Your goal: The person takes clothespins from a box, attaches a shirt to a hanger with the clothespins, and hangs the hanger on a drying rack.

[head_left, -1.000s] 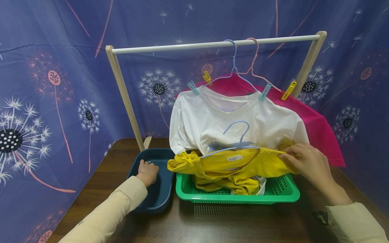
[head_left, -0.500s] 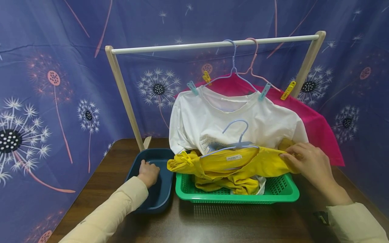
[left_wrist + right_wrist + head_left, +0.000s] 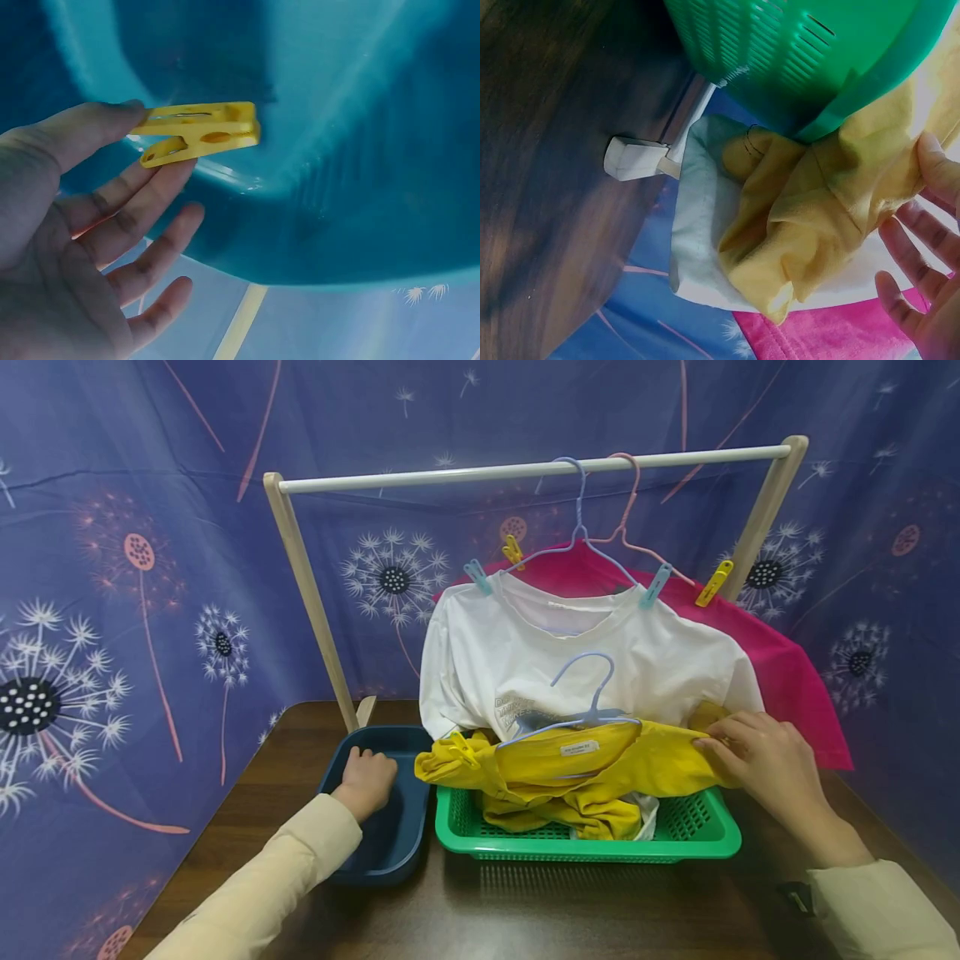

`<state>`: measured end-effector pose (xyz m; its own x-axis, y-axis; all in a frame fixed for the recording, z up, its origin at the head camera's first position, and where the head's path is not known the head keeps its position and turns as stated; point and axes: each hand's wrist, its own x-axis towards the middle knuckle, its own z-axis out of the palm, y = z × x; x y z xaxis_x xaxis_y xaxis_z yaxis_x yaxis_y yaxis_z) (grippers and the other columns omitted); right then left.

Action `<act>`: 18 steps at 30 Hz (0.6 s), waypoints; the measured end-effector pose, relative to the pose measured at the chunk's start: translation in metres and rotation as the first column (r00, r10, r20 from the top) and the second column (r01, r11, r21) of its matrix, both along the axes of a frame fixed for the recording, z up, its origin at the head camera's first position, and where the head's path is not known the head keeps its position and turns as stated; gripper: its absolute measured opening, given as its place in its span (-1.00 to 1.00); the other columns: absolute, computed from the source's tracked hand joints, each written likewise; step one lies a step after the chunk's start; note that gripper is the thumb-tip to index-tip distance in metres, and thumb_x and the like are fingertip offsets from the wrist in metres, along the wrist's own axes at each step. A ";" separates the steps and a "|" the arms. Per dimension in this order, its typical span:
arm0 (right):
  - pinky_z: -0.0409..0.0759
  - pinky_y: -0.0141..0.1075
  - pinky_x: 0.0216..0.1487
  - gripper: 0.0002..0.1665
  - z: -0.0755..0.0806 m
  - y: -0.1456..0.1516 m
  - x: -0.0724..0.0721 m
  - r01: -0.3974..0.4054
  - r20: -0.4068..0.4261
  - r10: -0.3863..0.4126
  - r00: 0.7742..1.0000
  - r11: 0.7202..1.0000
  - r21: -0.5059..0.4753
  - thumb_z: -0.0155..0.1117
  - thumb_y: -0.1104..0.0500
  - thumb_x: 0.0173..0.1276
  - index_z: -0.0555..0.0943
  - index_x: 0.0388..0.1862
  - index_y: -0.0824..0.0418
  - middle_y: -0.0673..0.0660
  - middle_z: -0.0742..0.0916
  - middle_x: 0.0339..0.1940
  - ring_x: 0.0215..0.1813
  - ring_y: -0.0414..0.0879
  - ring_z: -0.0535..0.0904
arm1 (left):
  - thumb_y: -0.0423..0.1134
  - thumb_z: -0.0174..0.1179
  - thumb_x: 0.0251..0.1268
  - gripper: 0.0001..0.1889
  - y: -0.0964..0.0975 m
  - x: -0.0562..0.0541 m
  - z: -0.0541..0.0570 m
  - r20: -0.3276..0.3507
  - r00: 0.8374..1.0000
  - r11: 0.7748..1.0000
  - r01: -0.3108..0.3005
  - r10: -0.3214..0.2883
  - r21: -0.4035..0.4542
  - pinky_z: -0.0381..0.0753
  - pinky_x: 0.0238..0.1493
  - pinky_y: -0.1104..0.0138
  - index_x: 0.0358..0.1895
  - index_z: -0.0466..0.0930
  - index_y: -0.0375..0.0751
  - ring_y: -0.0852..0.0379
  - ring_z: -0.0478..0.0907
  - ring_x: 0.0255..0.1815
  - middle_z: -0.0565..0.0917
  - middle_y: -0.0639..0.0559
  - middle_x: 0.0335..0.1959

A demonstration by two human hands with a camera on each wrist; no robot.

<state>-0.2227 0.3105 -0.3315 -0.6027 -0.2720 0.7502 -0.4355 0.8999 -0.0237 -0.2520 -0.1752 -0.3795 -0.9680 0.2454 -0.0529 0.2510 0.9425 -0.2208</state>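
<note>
My left hand (image 3: 367,783) is down inside a dark blue basin (image 3: 408,827). In the left wrist view it pinches a yellow clothespin (image 3: 206,133) between thumb and fingertips. My right hand (image 3: 772,768) pinches the right shoulder of a yellow shirt (image 3: 615,781), also seen in the right wrist view as yellow cloth (image 3: 802,210). A light blue hanger (image 3: 596,693) sits in the shirt's neck, its hook standing up. Another yellow clothespin (image 3: 461,749) is on the shirt's left shoulder. Part of the shirt lies in a green basket (image 3: 585,847).
Behind stands a rack with a white bar (image 3: 450,477). From it hang a white T-shirt (image 3: 540,660) with light blue clothespins and a magenta garment (image 3: 795,685) with yellow clothespins. Everything stands on a dark wooden table (image 3: 570,910), before a patterned blue curtain (image 3: 180,427).
Within the basin my left hand has shifted very slightly. The hanger's hook has tipped up a little. My right hand keeps its hold on the yellow shirt.
</note>
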 end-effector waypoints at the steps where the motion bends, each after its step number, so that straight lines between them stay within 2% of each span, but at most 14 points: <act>1: 0.32 -0.15 -0.42 -0.79 0.000 0.000 0.000 0.003 0.006 -0.003 1.000 1.000 0.000 0.47 0.12 -0.15 0.66 -0.48 0.12 0.07 0.66 -0.52 -0.43 0.02 0.50 | -0.37 0.27 -0.01 -0.85 0.000 0.000 0.001 -0.010 1.000 1.000 0.004 -0.004 0.015 0.36 -0.11 0.00 -0.32 0.60 -0.28 -0.10 0.49 -0.29 0.63 -0.16 -0.34; 5: 0.32 -0.15 -0.43 -0.80 0.000 0.001 0.000 0.007 0.016 -0.007 1.000 1.000 0.004 0.46 0.13 -0.11 0.66 -0.47 0.14 0.09 0.67 -0.50 -0.41 0.04 0.51 | -0.35 0.27 -0.02 -0.86 -0.002 -0.001 0.007 -0.055 0.998 0.997 0.019 -0.015 0.077 0.38 -0.14 0.01 -0.34 0.59 -0.27 -0.10 0.50 -0.30 0.63 -0.16 -0.37; 11: 0.34 -0.13 -0.42 -0.78 0.000 0.001 -0.001 -0.003 0.013 0.003 1.000 1.000 0.004 0.45 0.18 -0.10 0.65 -0.42 0.18 0.14 0.69 -0.46 -0.39 0.08 0.53 | -0.22 0.29 0.01 -0.82 -0.005 -0.001 0.018 -0.131 0.991 0.990 0.041 -0.024 0.131 0.41 -0.14 -0.03 -0.37 0.56 -0.24 -0.11 0.51 -0.31 0.63 -0.11 -0.43; 18: 0.34 -0.12 -0.43 -0.79 -0.002 0.002 -0.001 -0.016 -0.005 0.016 1.000 1.000 0.005 0.43 0.24 -0.12 0.65 -0.42 0.20 0.14 0.69 -0.46 -0.37 0.09 0.53 | -0.15 0.36 -0.05 -0.73 -0.006 0.001 0.033 -0.252 0.967 0.975 0.077 -0.022 0.211 0.40 -0.28 0.03 -0.35 0.54 -0.23 -0.08 0.53 -0.40 0.63 -0.06 -0.49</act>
<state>-0.2241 0.3120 -0.3331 -0.5943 -0.2852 0.7520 -0.4496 0.8931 -0.0166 -0.2507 -0.1812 -0.3465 -0.9303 0.2722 0.2459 0.2621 0.9622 -0.0734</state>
